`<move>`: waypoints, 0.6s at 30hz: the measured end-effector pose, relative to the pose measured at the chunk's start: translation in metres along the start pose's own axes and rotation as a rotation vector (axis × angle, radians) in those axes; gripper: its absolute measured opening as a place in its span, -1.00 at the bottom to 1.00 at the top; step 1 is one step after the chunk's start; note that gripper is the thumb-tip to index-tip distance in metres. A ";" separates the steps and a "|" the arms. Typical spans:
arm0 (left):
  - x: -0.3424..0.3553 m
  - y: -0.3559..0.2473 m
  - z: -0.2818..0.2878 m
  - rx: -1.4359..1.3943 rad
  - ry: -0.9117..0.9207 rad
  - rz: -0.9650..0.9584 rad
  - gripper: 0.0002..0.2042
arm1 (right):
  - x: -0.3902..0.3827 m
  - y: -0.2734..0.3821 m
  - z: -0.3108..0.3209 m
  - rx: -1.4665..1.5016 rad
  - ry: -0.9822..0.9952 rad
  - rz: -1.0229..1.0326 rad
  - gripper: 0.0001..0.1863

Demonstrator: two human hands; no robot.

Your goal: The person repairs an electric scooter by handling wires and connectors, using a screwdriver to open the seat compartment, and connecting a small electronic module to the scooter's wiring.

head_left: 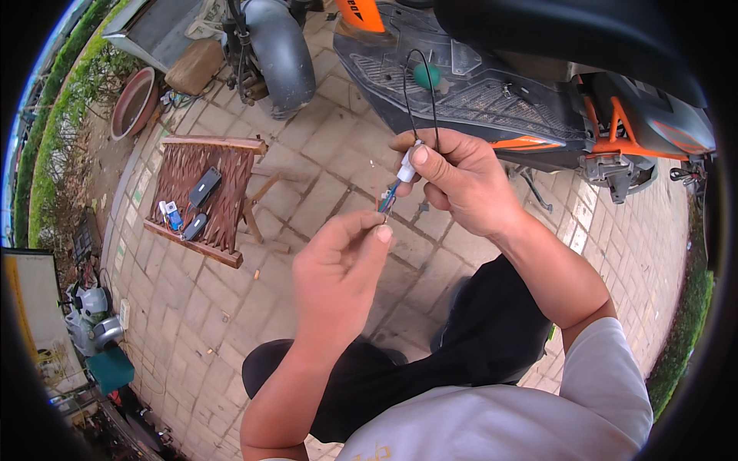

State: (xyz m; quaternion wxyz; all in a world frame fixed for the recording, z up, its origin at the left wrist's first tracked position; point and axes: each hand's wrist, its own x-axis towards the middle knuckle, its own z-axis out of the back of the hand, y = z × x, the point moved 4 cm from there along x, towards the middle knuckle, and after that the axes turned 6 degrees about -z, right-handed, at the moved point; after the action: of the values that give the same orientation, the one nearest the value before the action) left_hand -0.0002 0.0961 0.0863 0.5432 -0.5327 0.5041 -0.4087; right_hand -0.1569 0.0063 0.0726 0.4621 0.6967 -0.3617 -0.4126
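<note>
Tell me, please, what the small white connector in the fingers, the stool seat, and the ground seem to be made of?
White connector: probably plastic, smooth, slightly glossy, held by the right hand.
Stool seat: looks like woven cane or strips in a wooden frame; dark brown, matte, with a lattice pattern.
Ground: paving bricks, dull, with visible joints.

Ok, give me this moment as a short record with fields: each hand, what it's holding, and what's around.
right hand: pinches a white connector with a looping black cable
left hand: fingertips pinch the coloured wires hanging from the connector
behind hands: scooter footboard, black and orange
person's left: wooden stool holding small dark devices
ground: paving bricks
</note>
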 end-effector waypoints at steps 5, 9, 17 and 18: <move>0.002 0.003 0.001 0.101 -0.012 0.036 -0.88 | 0.001 -0.010 -0.007 0.198 0.060 -0.093 -0.67; 0.008 0.002 0.004 0.297 -0.024 -0.179 -0.87 | 0.000 -0.016 -0.012 0.206 0.040 -0.109 -0.66; 0.008 0.003 0.005 0.299 -0.021 -0.122 -0.91 | 0.002 -0.017 -0.015 0.123 0.067 -0.083 -0.66; 0.009 0.004 0.005 0.290 -0.021 -0.106 -0.91 | 0.002 -0.017 -0.014 0.098 0.055 -0.080 -0.66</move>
State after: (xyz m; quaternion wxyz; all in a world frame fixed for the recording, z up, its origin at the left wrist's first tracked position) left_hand 0.0054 0.0888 0.0811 0.5974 -0.4787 0.4053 -0.4997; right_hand -0.1408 0.0147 0.0590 0.4202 0.7435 -0.3407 -0.3931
